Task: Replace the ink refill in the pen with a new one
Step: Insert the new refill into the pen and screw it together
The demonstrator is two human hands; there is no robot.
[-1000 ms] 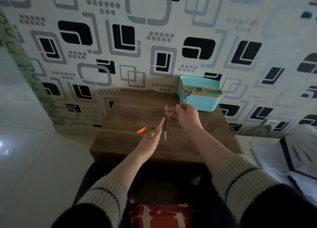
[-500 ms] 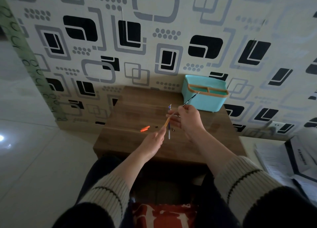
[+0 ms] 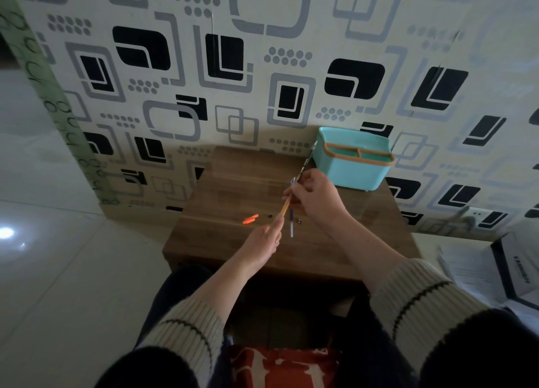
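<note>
My left hand (image 3: 264, 243) pinches the lower end of a thin orange pen barrel (image 3: 285, 206), which slants up to the right over the wooden table (image 3: 221, 212). My right hand (image 3: 316, 196) holds a slim dark refill (image 3: 306, 161) whose upper end points toward the teal organizer; its lower end meets the barrel's top at my fingers. A second refill (image 3: 291, 227), pale with a blue part, lies flat on the table just below my right hand. An orange pen cap (image 3: 250, 219) lies left of it.
A teal desk organizer (image 3: 354, 165) with an orange rim stands at the table's back right against the patterned wall. Two small dark bits (image 3: 270, 215) (image 3: 299, 221) lie near the cap and the flat refill. Papers and a box (image 3: 495, 268) sit on the floor at right.
Both hands stay together over the table centre; the refill in my right hand now lines up more closely with the barrel's top. The view has shifted slightly.
</note>
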